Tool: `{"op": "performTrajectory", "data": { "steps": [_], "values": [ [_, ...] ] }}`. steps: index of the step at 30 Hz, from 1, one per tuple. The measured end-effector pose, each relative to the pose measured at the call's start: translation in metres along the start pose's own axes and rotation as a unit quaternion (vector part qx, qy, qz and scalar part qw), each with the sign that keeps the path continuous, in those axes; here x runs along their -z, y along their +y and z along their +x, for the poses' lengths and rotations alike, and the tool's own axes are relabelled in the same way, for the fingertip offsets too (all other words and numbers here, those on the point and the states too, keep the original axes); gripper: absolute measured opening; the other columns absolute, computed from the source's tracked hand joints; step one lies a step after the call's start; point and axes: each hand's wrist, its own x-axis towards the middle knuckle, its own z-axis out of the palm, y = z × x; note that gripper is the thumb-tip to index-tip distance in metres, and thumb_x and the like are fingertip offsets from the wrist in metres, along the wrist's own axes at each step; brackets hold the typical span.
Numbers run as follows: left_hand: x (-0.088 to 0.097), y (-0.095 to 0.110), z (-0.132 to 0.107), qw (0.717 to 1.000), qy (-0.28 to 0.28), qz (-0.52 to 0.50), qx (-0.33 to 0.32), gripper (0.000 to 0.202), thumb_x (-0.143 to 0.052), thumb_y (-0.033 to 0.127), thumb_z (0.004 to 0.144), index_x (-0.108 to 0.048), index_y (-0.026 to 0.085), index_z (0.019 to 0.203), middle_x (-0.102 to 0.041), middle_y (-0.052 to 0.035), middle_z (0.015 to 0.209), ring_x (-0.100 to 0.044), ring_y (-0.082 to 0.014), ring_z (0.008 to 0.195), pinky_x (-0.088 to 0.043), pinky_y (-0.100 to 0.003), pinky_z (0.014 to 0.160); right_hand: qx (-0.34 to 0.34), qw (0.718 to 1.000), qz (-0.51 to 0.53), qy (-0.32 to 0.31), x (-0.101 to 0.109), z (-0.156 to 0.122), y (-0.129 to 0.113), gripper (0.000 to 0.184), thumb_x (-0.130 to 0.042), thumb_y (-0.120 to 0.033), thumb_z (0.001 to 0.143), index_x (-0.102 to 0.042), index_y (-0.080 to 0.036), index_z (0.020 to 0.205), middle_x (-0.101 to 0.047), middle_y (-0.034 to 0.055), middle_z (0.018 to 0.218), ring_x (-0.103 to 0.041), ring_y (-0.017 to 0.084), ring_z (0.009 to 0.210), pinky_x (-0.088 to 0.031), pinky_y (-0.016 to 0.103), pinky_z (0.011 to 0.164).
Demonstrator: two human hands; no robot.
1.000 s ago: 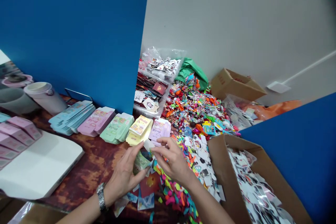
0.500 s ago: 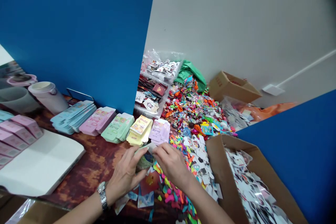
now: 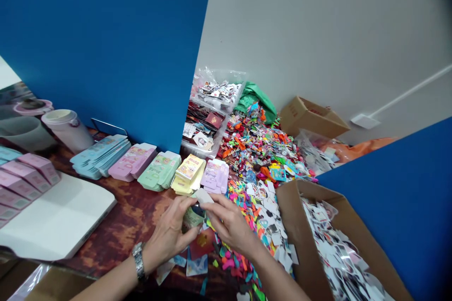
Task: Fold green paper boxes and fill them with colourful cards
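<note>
Between my hands is a small green box (image 3: 193, 219) with its top open and a dark inside. My left hand (image 3: 170, 226), with a metal watch at the wrist, wraps fingers and thumb round its side. At the rim, the fingers of my right hand (image 3: 229, 222) pinch by the whitish flap (image 3: 204, 196). What lies inside the box cannot be made out. Just below, a dark red booklet-like piece (image 3: 202, 243) and a few blue printed cards (image 3: 197, 265) lie on the table (image 3: 132, 218).
Stacks of flat cartons line the blue panel, among them a green stack (image 3: 159, 171) and a yellow one (image 3: 189, 174). Pink boxes (image 3: 24, 181) stand on a white pad (image 3: 67, 211) at left. Colourful trinkets (image 3: 261, 141) heap up behind; a cardboard box (image 3: 300, 240) of stickers stands right.
My right hand's fingers have shifted slightly down and forward at the flap, which now shows more of its white face. My left hand keeps its hold on the box.
</note>
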Motion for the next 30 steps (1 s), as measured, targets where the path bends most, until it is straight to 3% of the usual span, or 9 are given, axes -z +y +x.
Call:
{"op": "performTrajectory", "data": {
  "steps": [3,7,10,14,20,25,28,30],
  "values": [
    [0.0,-0.001,-0.002,1.0,0.013,0.016,-0.016,0.055,-0.059,0.017,0.082,-0.038,0.024,0.132,-0.054,-0.012,0.123,-0.057,-0.0257,0.111,-0.051,-0.04,0.091,-0.068,0.994,0.032,0.08,-0.014,-0.004,0.0,0.041,-0.051,-0.015,0.093,-0.05,-0.025,0.133,-0.065,0.0077,0.116,-0.063,0.018,0.103,-0.053,0.029,0.087],
    [-0.001,-0.002,-0.003,0.998,0.029,0.044,-0.036,0.058,-0.057,0.016,0.083,-0.037,0.023,0.137,-0.053,-0.0132,0.13,-0.054,-0.027,0.119,-0.049,-0.042,0.097,-0.086,0.985,0.039,0.141,-0.027,-0.004,-0.006,0.03,-0.05,-0.012,0.091,-0.06,-0.023,0.117,-0.066,0.0058,0.104,-0.064,0.017,0.096,-0.053,0.028,0.082],
    [-0.002,-0.002,-0.005,0.997,0.043,0.056,-0.039,0.063,-0.056,0.017,0.083,-0.031,0.02,0.141,-0.054,-0.0146,0.129,-0.055,-0.0267,0.119,-0.049,-0.041,0.097,-0.059,0.986,0.049,0.148,-0.026,-0.002,-0.012,0.024,-0.051,-0.01,0.09,-0.066,-0.023,0.104,-0.065,0.0049,0.096,-0.063,0.017,0.092,-0.052,0.027,0.081],
    [-0.001,0.0,-0.005,0.998,0.02,0.061,-0.009,0.071,-0.056,0.018,0.084,-0.023,0.019,0.147,-0.052,-0.0158,0.132,-0.055,-0.0268,0.118,-0.049,-0.041,0.097,-0.052,0.989,0.073,0.121,-0.021,0.0,-0.014,0.02,-0.057,-0.015,0.09,-0.068,-0.023,0.105,-0.067,0.0053,0.1,-0.064,0.017,0.094,-0.052,0.028,0.084],
    [-0.001,0.004,-0.003,0.997,-0.008,0.073,0.016,0.081,-0.053,0.023,0.088,-0.007,0.02,0.154,-0.051,-0.0167,0.133,-0.053,-0.0287,0.12,-0.048,-0.042,0.097,-0.114,0.983,0.086,0.115,-0.024,0.003,-0.011,0.021,-0.055,-0.015,0.089,-0.068,-0.023,0.104,-0.068,0.0047,0.097,-0.066,0.017,0.089,-0.055,0.025,0.073],
    [-0.004,0.005,-0.004,0.988,0.0,0.15,0.022,0.088,-0.051,0.026,0.087,0.005,0.016,0.154,-0.054,-0.0181,0.123,-0.056,-0.0319,0.109,-0.051,-0.045,0.089,-0.061,0.988,0.035,0.136,-0.03,0.003,-0.019,0.027,-0.052,-0.01,0.089,-0.069,-0.023,0.105,-0.071,0.0056,0.101,-0.066,0.019,0.095,-0.055,0.032,0.085],
    [-0.007,0.003,-0.005,0.976,0.003,0.219,0.018,0.093,-0.052,0.028,0.085,0.009,0.012,0.153,-0.055,-0.0175,0.115,-0.057,-0.0332,0.1,-0.049,-0.05,0.088,-0.019,0.987,-0.006,0.158,-0.043,-0.003,-0.02,0.038,-0.047,-0.008,0.092,-0.063,-0.026,0.122,-0.07,0.0061,0.111,-0.065,0.02,0.103,-0.055,0.035,0.09],
    [-0.007,0.003,-0.007,0.972,-0.011,0.232,0.031,0.092,-0.05,0.029,0.086,0.01,0.012,0.153,-0.054,-0.0173,0.114,-0.058,-0.0311,0.096,-0.052,-0.044,0.08,0.008,0.984,-0.03,0.173,-0.056,-0.009,-0.018,0.049,-0.044,-0.007,0.093,-0.051,-0.026,0.138,-0.067,0.0075,0.121,-0.061,0.021,0.114,-0.053,0.038,0.095]
  ]
}}
